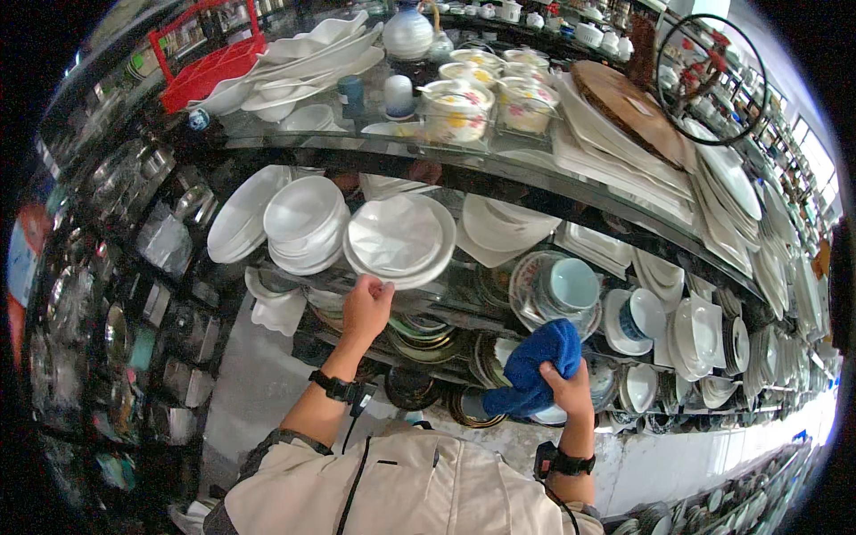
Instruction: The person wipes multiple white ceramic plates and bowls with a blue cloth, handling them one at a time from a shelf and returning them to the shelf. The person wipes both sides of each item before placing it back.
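With its fingertips, my left hand [368, 307] touches the front rim of a stack of white plates [438, 231] on the middle shelf; whether it grips the rim is hard to tell. A white faceted bowl [394, 234] rests on that stack. To the left stand stacked white bowls [304, 221] and tilted oval white dishes [244, 214]. My right hand [568, 391] is closed on a bunched blue cloth [545, 364], held in front of the lower shelves. Just beyond the cloth, a pale blue bowl [574, 284] sits on stacked dishes.
The upper glass shelf's edge [468, 167] runs above my hands. It carries flowered lidded pots [458, 110], a round wooden board [625, 110], wavy white dishes [314, 60] and a red carrier [210, 70]. Below are more plate stacks [424, 338]; glassware and metalware stand at left.
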A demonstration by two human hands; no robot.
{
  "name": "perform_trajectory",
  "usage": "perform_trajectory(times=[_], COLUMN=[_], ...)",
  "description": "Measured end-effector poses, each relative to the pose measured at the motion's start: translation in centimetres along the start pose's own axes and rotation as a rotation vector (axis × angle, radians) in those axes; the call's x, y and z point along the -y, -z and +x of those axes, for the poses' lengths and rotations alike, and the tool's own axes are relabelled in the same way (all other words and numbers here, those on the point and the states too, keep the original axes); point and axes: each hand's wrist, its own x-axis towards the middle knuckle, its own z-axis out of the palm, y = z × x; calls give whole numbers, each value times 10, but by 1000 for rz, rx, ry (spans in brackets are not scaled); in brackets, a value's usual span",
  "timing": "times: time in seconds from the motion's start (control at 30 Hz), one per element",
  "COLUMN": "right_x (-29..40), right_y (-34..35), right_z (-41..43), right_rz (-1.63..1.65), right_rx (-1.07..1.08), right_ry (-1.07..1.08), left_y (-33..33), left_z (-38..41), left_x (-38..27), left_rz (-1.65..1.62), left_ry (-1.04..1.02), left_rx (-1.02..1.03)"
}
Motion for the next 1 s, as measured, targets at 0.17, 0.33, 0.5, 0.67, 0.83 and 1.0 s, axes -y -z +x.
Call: perform_trajectory(times=[0.17, 0.33, 0.5, 0.67, 0.83, 1.0], right_x=[42, 36, 45, 49, 49, 41], right_y=[-84, -115, -134, -155, -183, -211], right_z=[53, 85, 104, 134, 166, 188], right_rz=[60, -8, 15, 47, 162, 219], right_rx=[95, 140, 154, 97, 74, 149], right_ry=[8, -17, -20, -50, -119, -193], left_y=[26, 30, 37, 39, 39, 33], left_z=[67, 113, 137, 144, 142, 148], left_x=[21, 30, 31, 31, 23, 38], left_rz=[32, 177, 328, 393, 316, 224], left_ry=[50, 130, 105, 112, 129, 124], left_rx=[-121, -41, 92, 177, 162, 111])
